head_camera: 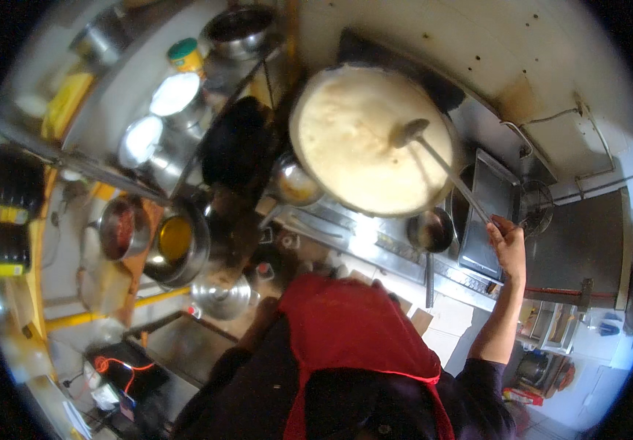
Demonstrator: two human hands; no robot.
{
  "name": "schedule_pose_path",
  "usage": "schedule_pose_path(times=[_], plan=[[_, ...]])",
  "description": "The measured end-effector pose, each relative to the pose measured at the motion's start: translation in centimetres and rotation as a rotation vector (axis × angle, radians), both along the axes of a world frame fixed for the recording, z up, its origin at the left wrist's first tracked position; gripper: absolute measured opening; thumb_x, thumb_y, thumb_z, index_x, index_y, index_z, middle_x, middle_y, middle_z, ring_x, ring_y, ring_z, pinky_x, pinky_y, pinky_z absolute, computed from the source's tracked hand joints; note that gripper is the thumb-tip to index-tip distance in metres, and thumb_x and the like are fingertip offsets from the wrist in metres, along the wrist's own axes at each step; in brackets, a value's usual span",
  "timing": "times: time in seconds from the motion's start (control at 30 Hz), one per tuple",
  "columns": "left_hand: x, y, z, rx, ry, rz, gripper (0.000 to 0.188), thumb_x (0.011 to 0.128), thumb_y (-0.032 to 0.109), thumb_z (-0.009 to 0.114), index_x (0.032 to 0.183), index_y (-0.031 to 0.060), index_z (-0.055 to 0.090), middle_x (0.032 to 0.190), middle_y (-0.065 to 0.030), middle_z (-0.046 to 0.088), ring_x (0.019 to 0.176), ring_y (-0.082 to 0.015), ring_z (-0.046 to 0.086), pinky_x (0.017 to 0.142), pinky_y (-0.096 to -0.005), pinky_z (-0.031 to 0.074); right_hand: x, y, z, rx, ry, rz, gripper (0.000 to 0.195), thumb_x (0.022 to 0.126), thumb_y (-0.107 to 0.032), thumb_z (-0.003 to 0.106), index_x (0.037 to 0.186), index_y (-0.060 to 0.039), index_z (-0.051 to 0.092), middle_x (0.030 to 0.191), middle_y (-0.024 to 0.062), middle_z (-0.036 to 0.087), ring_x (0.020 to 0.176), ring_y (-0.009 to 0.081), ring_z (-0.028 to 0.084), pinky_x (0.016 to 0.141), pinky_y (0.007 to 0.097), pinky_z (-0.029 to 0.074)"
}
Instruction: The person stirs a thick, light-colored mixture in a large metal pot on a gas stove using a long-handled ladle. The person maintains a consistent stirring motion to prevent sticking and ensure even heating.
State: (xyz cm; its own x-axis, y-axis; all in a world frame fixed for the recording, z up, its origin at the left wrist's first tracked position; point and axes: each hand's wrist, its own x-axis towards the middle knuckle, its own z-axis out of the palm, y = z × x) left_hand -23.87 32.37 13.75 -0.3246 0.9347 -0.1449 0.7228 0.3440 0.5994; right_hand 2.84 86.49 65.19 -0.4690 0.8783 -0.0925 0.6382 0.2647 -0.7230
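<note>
My right hand (508, 242) grips the upper end of a long-handled metal ladle (459, 186). The ladle's bowl rests at the surface of a pale, creamy liquid (349, 148) with light foam. That liquid fills a very large round pot (368, 213) nearly to its rim. My left forearm (261, 322) hangs low beside the red apron (349, 324); the left hand itself is lost behind the apron and in shadow.
By the big pot are a small metal bowl (294, 179), a dark long-handled pan (431, 230) and a rectangular metal tray (484, 220). Leftward stand a pan holding yellow liquid (175, 239), a pot with reddish contents (123, 228) and a metal lid (221, 294).
</note>
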Motion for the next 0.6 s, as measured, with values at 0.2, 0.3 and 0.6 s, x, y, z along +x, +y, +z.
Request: schedule_pose_path(times=[0.2,0.3,0.6], plan=[[-1.2,0.9,-0.1,-0.007,0.008,-0.087,0.032,0.074,0.025,0.064,0.098,0.0034,0.066,0.103,-0.0188,0.065,0.101,-0.0368,0.058,0.089,-0.0456,0.047,3.8,-1.3,1.5,0.095,-0.050,-0.125,0.027,0.091,-0.017,0.066,0.106,0.0052,0.065,0.072,0.0035,0.060,0.060,0.0098,0.048,0.055,0.0263,0.041],[-1.8,1.4,-0.1,0.000,-0.013,-0.092,0.032,0.074,0.025,0.063,0.097,0.0036,0.067,0.103,-0.0188,0.065,0.101,-0.0366,0.058,0.089,-0.0455,0.047,4.2,-2.0,2.7,0.136,-0.167,-0.098,0.018,0.092,-0.015,0.063,0.090,0.0029,0.064,0.064,0.0037,0.054,0.058,0.0103,0.045,0.053,0.0281,0.038],[-2.2,2.8,1.4,-0.195,0.028,-0.169,0.030,0.076,0.028,0.062,0.094,0.0046,0.069,0.099,-0.0188,0.066,0.098,-0.0368,0.059,0.085,-0.0462,0.048,3.6,-0.6,-0.5,-0.014,-0.184,0.098,0.026,0.091,-0.015,0.061,0.073,0.0030,0.058,0.057,0.0007,0.047,0.054,0.0097,0.041,0.049,0.0292,0.033]])
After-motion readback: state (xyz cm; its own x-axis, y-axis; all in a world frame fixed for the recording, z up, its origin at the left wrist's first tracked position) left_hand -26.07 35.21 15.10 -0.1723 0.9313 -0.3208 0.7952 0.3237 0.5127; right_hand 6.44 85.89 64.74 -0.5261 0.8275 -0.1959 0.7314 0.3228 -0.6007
